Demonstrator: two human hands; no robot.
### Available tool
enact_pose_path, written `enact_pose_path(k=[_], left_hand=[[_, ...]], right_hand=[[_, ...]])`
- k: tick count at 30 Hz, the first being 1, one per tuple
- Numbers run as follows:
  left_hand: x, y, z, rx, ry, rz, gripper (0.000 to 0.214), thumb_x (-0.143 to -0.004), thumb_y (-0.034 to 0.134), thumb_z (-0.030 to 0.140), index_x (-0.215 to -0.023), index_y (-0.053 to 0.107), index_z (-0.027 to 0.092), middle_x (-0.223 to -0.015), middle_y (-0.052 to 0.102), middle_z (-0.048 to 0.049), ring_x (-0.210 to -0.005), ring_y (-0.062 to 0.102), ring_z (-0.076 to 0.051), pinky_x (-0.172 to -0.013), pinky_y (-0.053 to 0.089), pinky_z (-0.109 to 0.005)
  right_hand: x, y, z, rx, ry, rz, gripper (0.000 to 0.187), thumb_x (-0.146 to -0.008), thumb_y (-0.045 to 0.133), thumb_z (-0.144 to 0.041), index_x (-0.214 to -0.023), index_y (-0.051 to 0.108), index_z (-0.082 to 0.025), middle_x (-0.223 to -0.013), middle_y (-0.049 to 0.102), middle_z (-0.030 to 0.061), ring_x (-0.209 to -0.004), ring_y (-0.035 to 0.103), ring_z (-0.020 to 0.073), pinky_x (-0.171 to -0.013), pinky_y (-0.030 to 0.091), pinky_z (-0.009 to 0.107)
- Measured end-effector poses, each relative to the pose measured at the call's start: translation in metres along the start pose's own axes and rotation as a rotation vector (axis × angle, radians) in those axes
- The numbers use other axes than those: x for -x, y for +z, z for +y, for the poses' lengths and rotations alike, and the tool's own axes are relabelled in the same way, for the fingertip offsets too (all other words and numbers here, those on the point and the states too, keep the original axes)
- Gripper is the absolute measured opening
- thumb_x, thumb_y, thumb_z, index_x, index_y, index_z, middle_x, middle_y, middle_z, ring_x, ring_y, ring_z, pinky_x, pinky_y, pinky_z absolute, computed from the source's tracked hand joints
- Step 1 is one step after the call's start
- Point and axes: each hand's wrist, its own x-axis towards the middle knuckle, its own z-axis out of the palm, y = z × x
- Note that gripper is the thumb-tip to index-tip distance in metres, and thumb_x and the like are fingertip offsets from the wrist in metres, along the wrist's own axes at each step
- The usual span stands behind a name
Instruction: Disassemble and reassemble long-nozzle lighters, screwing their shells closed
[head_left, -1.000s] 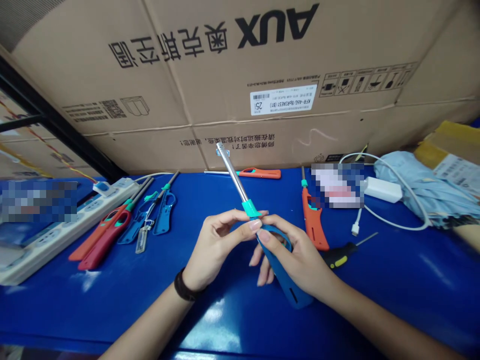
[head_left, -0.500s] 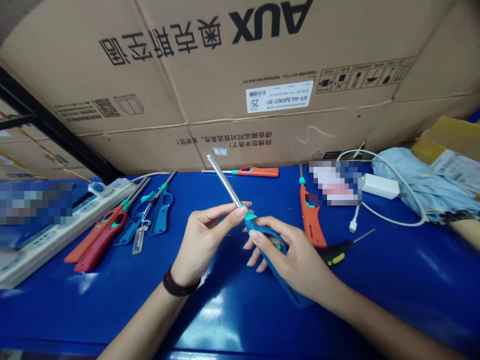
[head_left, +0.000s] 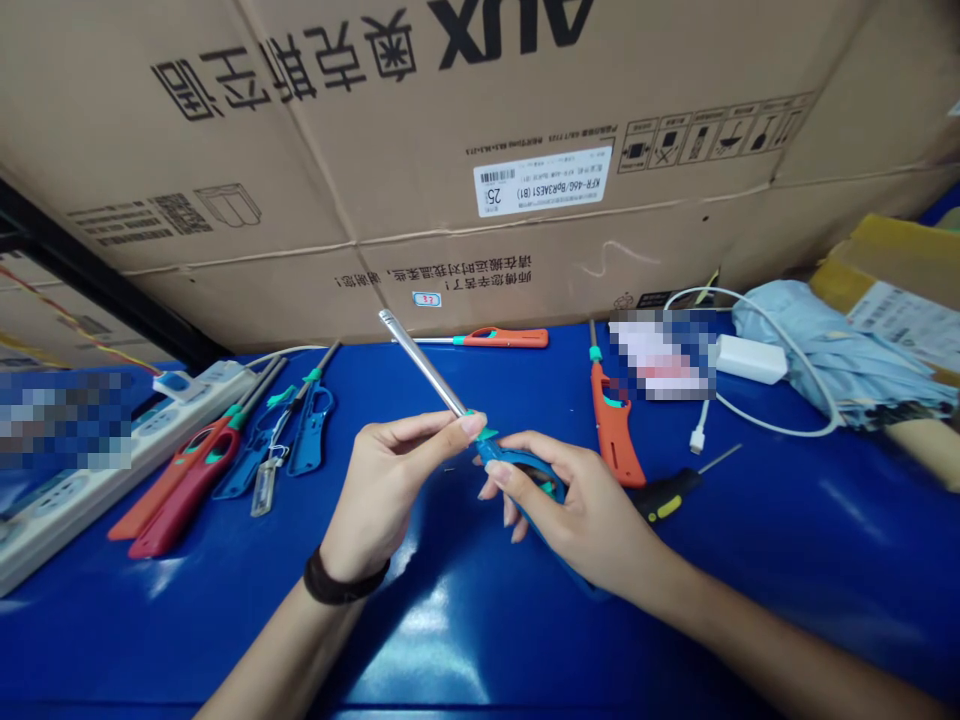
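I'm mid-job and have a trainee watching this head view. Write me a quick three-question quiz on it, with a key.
1. True or false: the left hand and the right hand both hold one long blue plastic lighter with a silver metal tube.
2. Which colour is the handle of the slim plastic lighter lying crosswise along the brown cardboard box? a) blue b) orange c) white
3. Fill in: the black screwdriver with a yellow patch lies nearer the ____ hand.

Key: 1 true; 2 b; 3 right.

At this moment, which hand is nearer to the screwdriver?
Right. The right hand is just left of the screwdriver; the left hand is farther left. Both hold the blue lighter.
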Motion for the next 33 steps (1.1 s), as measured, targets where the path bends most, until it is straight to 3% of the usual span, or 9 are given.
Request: enact_pose_path(k=[10,21,27,33], left_hand=[[-0.002,0.004,0.0,0.092,-0.043,-0.014,0.017,-0.062,0.081,0.029,-0.07,0.076,0.015,-0.064,0.07,-0.0021,-0.06,0.059,-0.011,-0.061,0.048,-0.019],[0.002,-0.003,0.001,0.087,0.061,-0.142,0.017,-0.071,0.076,0.031,-0.084,0.078,0.02,-0.081,0.074,-0.0052,-0.065,0.064,-0.016,-0.065,0.053,-0.025],[0.004,0.002,-0.003,0.075,0.082,-0.102,0.013,-0.072,0.075,0.028,-0.082,0.077,0.019,-0.079,0.074,-0.0038,-0.066,0.064,-0.015,-0.066,0.052,-0.024],[0.008,0.007,-0.009,0.052,0.12,-0.038,0.01,-0.075,0.074,0.026,-0.083,0.077,0.022,-0.082,0.075,-0.0003,-0.078,0.066,-0.015,-0.076,0.051,-0.022]], right_hand=[[-0.002,0.0,-0.006,-0.218,0.032,-0.11,0.025,-0.088,0.054,-0.039,-0.09,0.06,-0.015,-0.074,0.063,0.0003,-0.05,0.056,0.0067,-0.048,0.053,0.02],[0.001,-0.005,-0.015,-0.221,0.019,-0.118,0.025,-0.084,0.059,-0.038,-0.082,0.065,-0.014,-0.069,0.065,0.0009,-0.053,0.058,0.009,-0.055,0.054,0.024],[0.0,-0.008,-0.013,-0.2,0.018,-0.136,0.026,-0.086,0.056,-0.038,-0.083,0.067,-0.015,-0.068,0.065,0.0007,-0.055,0.058,0.0093,-0.058,0.053,0.024],[-0.001,-0.006,-0.017,-0.159,0.016,-0.044,0.024,-0.082,0.062,-0.038,-0.084,0.069,-0.015,-0.066,0.065,0.0003,-0.054,0.059,0.0101,-0.057,0.053,0.024]])
